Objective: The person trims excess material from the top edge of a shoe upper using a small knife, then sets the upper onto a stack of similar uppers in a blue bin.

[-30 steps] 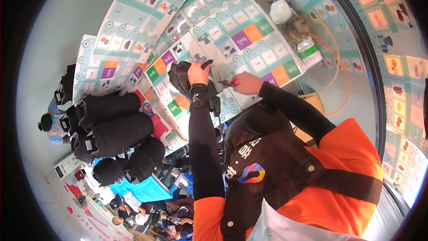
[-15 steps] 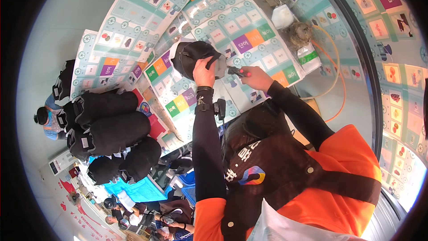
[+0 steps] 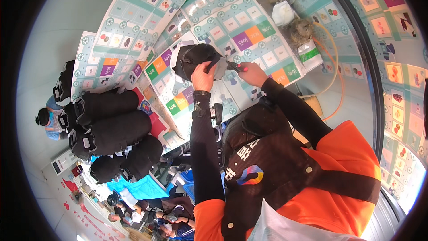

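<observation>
A black cap (image 3: 191, 58) with a grey lower edge (image 3: 220, 68) is held above the table, gripped along its side by my left hand (image 3: 203, 78). Its thumb and fingers are closed on the fabric. Just to the right, my right hand (image 3: 254, 75) is closed round a small hand tool (image 3: 237, 66) with dark jaws and red-and-black handles, which looks like snips. The tool's tip lies by the grey edge; I cannot tell whether it touches. Beneath the cap is the patterned table cover (image 3: 214, 33), partly hidden by both hands.
Long stacks of black caps (image 3: 120, 129) stand at the left beside a blue container (image 3: 142, 187). A white object (image 3: 282, 13) and a fuzzy thread bundle (image 3: 302, 32) lie at the far right, near yellow and orange hoses (image 3: 335, 69). Other people (image 3: 129, 212) sit at the lower left.
My right hand and the tool have shifted slightly left and up, nearer the cap's grey edge. The left hand still grips the cap, its wrist a little lower.
</observation>
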Demonstrator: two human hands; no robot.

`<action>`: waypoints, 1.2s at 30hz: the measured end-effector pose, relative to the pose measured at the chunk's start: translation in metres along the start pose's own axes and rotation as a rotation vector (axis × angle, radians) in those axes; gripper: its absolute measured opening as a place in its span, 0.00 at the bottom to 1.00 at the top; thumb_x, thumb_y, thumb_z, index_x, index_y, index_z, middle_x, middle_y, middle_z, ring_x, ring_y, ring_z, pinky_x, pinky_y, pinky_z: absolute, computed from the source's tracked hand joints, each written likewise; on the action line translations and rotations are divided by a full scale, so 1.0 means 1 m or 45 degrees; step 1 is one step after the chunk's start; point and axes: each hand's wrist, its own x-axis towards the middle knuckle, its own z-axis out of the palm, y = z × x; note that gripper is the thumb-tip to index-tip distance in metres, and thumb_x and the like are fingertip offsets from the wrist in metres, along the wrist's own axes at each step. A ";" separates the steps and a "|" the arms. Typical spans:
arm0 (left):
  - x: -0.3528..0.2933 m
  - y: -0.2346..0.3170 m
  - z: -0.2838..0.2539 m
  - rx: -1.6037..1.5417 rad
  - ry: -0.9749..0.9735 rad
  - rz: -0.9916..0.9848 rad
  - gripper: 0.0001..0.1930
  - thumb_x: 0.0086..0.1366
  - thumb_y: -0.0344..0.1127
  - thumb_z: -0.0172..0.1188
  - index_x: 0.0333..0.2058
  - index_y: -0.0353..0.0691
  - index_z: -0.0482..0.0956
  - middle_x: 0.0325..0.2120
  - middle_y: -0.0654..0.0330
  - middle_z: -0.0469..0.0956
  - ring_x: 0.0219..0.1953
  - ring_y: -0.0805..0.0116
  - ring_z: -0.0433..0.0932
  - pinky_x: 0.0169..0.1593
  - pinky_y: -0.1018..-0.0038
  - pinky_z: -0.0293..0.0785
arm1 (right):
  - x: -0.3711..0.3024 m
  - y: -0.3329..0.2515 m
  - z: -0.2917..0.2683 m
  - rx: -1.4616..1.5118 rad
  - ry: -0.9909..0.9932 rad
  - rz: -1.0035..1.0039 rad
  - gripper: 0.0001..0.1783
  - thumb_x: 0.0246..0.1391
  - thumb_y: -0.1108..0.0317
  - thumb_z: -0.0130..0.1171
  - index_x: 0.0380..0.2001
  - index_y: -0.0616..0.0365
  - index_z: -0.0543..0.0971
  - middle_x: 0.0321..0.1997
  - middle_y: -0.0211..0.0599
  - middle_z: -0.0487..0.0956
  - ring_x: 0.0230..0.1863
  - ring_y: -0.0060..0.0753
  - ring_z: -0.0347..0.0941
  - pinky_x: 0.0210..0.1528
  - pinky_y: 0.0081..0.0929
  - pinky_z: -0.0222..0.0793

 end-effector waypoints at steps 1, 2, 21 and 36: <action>-0.007 -0.004 -0.004 0.043 -0.023 -0.050 0.14 0.61 0.40 0.72 0.41 0.39 0.86 0.36 0.55 0.85 0.34 0.60 0.85 0.42 0.69 0.80 | -0.001 -0.005 0.001 0.031 0.018 0.034 0.19 0.50 0.59 0.58 0.38 0.64 0.83 0.35 0.61 0.82 0.40 0.66 0.78 0.46 0.52 0.73; -0.013 -0.009 -0.008 0.047 -0.025 -0.056 0.14 0.61 0.40 0.72 0.41 0.39 0.86 0.36 0.55 0.85 0.34 0.60 0.85 0.42 0.69 0.80 | -0.003 -0.010 0.002 0.034 0.012 0.035 0.19 0.50 0.59 0.58 0.38 0.64 0.83 0.35 0.61 0.82 0.40 0.66 0.78 0.46 0.52 0.73; -0.079 -0.042 -0.025 -0.374 -0.093 -0.468 0.13 0.64 0.29 0.71 0.45 0.29 0.82 0.36 0.58 0.87 0.36 0.76 0.84 0.43 0.78 0.78 | -0.012 -0.025 0.006 0.242 -0.568 0.156 0.13 0.46 0.64 0.58 0.21 0.65 0.80 0.15 0.42 0.77 0.17 0.38 0.75 0.26 0.35 0.68; -0.059 0.015 -0.028 0.141 0.034 -0.031 0.21 0.54 0.34 0.76 0.46 0.39 0.80 0.36 0.58 0.75 0.37 0.61 0.77 0.42 0.65 0.75 | -0.033 -0.024 -0.047 0.776 -0.443 0.378 0.15 0.48 0.65 0.60 0.40 0.59 0.82 0.38 0.28 0.84 0.38 0.19 0.77 0.28 0.21 0.65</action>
